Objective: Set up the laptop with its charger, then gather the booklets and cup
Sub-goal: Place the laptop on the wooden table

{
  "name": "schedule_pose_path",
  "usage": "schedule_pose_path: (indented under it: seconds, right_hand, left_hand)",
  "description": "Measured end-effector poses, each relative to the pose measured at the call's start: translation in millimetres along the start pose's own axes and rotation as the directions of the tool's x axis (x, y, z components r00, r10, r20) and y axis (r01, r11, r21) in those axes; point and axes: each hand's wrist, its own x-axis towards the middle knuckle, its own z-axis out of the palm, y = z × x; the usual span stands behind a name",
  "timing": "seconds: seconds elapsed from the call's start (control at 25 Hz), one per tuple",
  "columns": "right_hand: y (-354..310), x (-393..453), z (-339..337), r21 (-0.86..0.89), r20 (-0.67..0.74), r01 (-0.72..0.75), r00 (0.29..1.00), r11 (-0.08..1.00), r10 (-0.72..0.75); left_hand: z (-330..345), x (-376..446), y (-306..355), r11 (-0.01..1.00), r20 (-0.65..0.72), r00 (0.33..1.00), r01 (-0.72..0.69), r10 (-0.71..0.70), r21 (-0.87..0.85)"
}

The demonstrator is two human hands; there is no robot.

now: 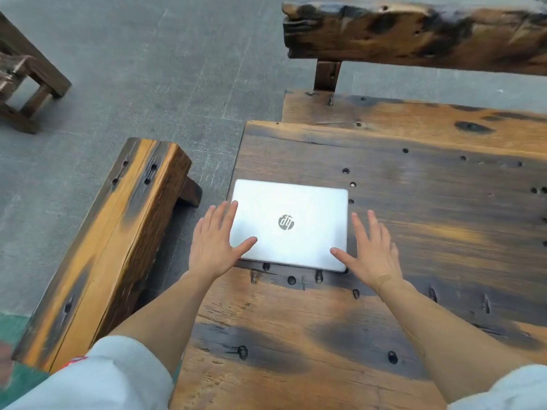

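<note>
A closed silver laptop (288, 214) lies flat near the left edge of a rough wooden table (414, 232), logo up. My left hand (216, 241) lies at the laptop's left side with straight, spread fingers, the thumb resting on the lid. At the laptop's right side my right hand (370, 253) is spread the same way, its thumb on the lid's near right corner. Neither hand grips it. No charger, booklets or cup are in view.
A wooden bench (103, 247) runs along the table's left side with a narrow gap between. Another bench with a thick log backrest (414, 31) stands beyond the table's far edge. Grey paved floor (148, 69) lies to the left, with more wooden furniture (26, 81) at far left.
</note>
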Motion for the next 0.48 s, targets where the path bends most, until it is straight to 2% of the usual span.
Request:
schedule_pose_path:
  seconds: [0.24,0.36,0.48]
  right_hand:
    - [-4,48,33,0.118,0.196,-0.115,0.976,0.986,0.09]
    - [-8,65,45,0.195,0.234,-0.174,0.964,0.965,0.127]
    - [-11,77,54,0.283,0.196,-0.219,0.966,0.934,0.167]
  left_hand:
    - [39,38,-3,0.981,0.163,0.968,0.192,-0.189,-0.001]
    - [55,54,-7,0.95,0.266,0.922,0.306,-0.281,-0.06]
    - [66,69,-9,0.896,0.328,0.876,0.417,-0.353,-0.15]
